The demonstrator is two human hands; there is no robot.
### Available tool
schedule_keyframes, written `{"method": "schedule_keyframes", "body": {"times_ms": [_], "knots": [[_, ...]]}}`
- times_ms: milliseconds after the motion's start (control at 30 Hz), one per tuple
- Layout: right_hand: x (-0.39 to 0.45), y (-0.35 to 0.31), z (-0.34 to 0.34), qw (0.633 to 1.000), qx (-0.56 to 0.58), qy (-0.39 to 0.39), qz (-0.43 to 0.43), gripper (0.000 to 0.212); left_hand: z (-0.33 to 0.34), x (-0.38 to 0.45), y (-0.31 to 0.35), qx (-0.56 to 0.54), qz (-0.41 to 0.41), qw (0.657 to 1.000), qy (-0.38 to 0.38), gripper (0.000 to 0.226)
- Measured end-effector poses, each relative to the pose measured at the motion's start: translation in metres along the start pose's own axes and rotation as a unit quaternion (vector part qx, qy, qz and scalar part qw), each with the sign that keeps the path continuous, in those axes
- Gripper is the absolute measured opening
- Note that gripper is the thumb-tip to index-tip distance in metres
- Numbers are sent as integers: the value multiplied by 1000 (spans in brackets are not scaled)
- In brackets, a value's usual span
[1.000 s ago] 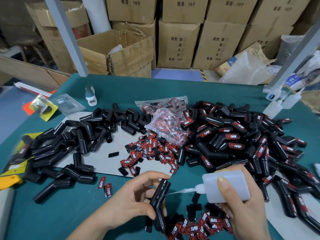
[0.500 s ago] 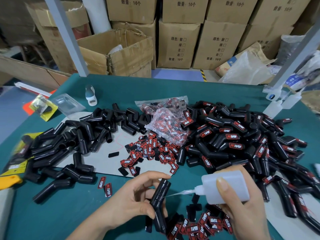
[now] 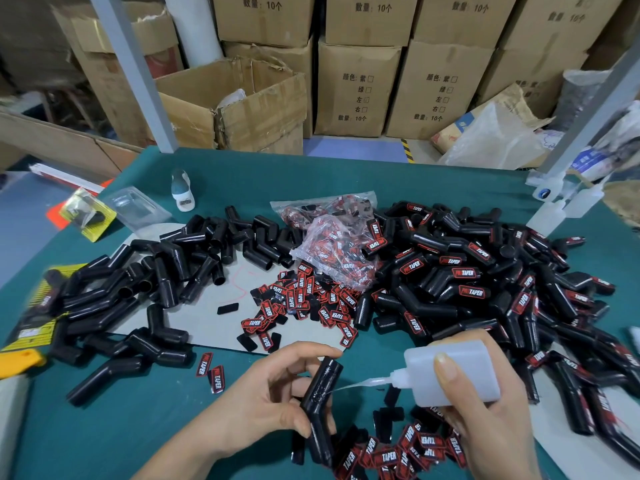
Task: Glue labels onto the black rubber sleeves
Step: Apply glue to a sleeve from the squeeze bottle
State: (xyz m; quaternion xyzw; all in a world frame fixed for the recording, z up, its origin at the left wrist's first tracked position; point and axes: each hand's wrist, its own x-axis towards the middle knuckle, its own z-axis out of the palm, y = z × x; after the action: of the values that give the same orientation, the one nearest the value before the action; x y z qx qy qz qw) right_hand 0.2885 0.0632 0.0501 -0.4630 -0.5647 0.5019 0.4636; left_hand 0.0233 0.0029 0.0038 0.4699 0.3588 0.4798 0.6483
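My left hand grips a bent black rubber sleeve upright above the near edge of the green table. My right hand holds a translucent white glue bottle sideways, its thin nozzle tip touching the sleeve's upper half. Loose red-and-black labels lie in the middle, and more labels lie just under my hands. An unlabelled sleeve pile sits at the left; a labelled sleeve pile fills the right.
A clear bag of labels lies between the piles. A grey card sheet lies under the left pile. A small white bottle stands at the back left, spare glue bottles at the back right. Cardboard boxes stand behind the table.
Hardly anything has moved; both hands keep their hold, and the nozzle stays against the sleeve.
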Motion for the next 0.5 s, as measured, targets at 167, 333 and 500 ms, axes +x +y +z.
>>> {"method": "schedule_keyframes", "body": {"times_ms": [167,333,500], "knots": [[1,-2,0,1000,26,16,-4,68,1,0,0,6,0,1000,6,75],[0,-1,-1,1000,20,17,-2,67,1,1,1,5,-6,1000,8,78],[0,-1,-1,1000,14,17,3,68,0,1,0,12,-4,1000,10,79]]}}
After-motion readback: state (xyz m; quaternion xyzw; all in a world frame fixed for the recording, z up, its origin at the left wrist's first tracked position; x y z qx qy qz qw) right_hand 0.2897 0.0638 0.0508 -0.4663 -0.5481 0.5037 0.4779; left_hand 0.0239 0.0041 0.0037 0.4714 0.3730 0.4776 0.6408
